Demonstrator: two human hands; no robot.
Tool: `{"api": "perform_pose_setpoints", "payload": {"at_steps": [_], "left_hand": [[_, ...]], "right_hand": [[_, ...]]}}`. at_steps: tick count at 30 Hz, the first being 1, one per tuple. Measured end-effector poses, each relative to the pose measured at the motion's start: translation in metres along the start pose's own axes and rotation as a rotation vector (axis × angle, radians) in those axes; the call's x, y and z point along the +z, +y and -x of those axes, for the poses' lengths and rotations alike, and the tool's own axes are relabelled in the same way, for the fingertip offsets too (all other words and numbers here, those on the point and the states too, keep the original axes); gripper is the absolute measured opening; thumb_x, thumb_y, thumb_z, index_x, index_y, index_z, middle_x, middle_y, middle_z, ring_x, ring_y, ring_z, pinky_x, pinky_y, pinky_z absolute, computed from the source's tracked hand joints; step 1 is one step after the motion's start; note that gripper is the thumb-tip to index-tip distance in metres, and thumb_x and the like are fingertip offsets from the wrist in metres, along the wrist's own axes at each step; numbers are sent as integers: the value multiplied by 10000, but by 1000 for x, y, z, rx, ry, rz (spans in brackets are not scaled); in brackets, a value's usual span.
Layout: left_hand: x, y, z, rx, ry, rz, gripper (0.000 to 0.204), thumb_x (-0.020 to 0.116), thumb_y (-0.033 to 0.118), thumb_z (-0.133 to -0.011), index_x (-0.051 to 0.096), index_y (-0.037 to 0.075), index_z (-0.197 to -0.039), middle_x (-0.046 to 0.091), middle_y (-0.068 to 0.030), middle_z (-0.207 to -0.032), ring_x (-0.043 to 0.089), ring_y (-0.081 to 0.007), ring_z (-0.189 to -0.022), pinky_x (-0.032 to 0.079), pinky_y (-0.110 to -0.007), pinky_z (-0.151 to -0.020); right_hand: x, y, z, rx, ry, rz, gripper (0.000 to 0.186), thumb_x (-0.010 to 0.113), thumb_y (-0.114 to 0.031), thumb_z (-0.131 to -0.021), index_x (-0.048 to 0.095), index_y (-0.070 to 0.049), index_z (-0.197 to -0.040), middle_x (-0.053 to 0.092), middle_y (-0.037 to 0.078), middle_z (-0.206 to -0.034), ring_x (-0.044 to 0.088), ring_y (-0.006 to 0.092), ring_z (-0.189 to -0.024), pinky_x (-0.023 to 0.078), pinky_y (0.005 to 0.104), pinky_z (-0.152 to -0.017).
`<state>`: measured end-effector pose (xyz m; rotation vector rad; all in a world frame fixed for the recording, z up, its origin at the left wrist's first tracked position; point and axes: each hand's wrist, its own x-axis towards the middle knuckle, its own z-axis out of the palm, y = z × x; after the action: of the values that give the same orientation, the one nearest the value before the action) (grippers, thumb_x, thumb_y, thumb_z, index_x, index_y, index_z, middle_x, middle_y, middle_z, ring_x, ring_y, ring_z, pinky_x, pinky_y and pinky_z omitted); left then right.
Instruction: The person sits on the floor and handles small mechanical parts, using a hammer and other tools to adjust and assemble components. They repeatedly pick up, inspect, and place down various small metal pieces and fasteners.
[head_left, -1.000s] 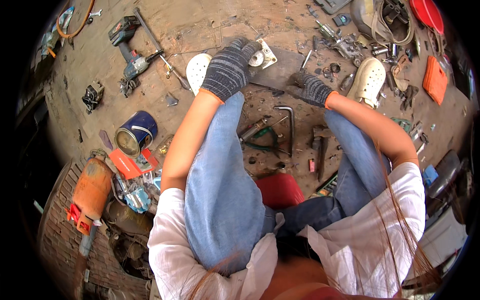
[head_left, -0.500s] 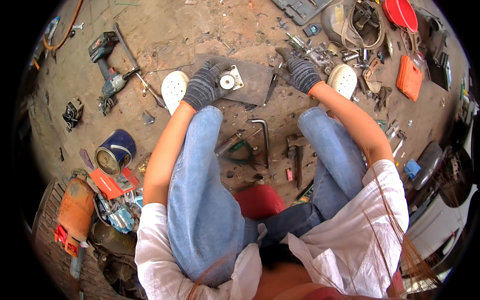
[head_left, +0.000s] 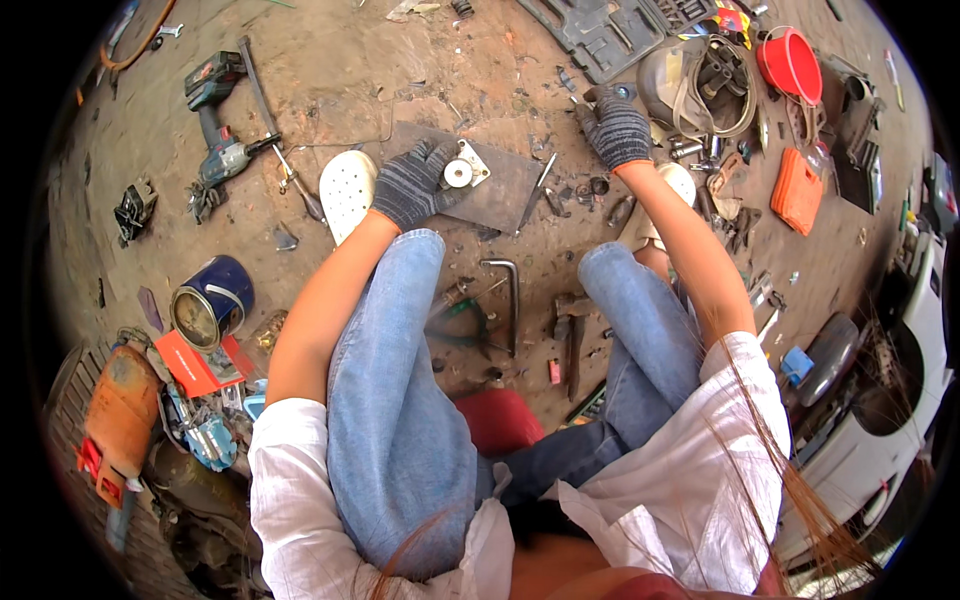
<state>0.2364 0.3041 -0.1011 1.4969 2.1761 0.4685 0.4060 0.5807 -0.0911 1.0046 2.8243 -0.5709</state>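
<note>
pale metal bracket (head_left: pixel 465 168) over dark plate (head_left: pixel 505 188), just right of left hand (head_left: pixel 410 185), curled at its edge (firmness of grip: cannot tell). right hand (head_left: pixel 612 130) farther off, beyond plate's right end; contents hidden. plate's long axis: roughly left-right.

The left hand (head_left: pixel 412 185) touches a metal fitting (head_left: pixel 464 169).

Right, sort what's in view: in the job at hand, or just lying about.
Apparently in the job:
pale round-hubbed metal piece, at the grey-black gloved left hand
flat dark grey sheet beneath the piece

Seemingly lying about:
blue-grey cordless power tool
dark blue cylindrical tin
round red bowl
orange rectangular case
</note>
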Motion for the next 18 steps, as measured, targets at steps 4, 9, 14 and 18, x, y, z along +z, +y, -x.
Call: {"api": "perform_pose_setpoints", "payload": {"at_steps": [4, 9, 14, 18], "left_hand": [[-1, 2, 2, -46, -99, -62, 633, 631, 479, -682, 485, 133, -1191, 560, -159, -980, 582, -310, -821, 470, -416, -697], [1, 3, -1, 38, -41, -87, 644, 601, 489, -706, 473, 101, -1204, 558, -160, -988, 577, -304, -852, 468, -410, -711], [9, -3, 4, 62, 71, -48, 639, 648, 479, -659, 482, 158, -1186, 555, -176, -944, 585, -345, -734, 468, -441, -646], [7, -1, 3, 54, 55, -63, 619, 635, 485, -674, 491, 150, -1173, 559, -182, -927, 585, -346, -729, 469, -440, -643]], "right_hand": [[-4, 17, -30, 302, -65, 266, 453, 633, -370, -725, 539, -67, -1048, 589, 191, -1001, 570, 336, -939, 466, 417, -808], [10, 53, -32, 232, 66, -99, 411, 641, -376, -742, 576, -50, -984, 614, 152, -878, 600, 264, -763, 482, 377, -671], [-26, 41, -10, 340, -384, -1495, 296, 535, -248, -865, 574, -9, -1034, 413, -35, -561, 363, 73, -464, 320, 223, -438], [-46, 19, 17, 306, -564, -1779, 231, 480, -197, -903, 526, -66, -1087, 310, -68, -526, 250, 24, -424, 229, 187, -414]]}}
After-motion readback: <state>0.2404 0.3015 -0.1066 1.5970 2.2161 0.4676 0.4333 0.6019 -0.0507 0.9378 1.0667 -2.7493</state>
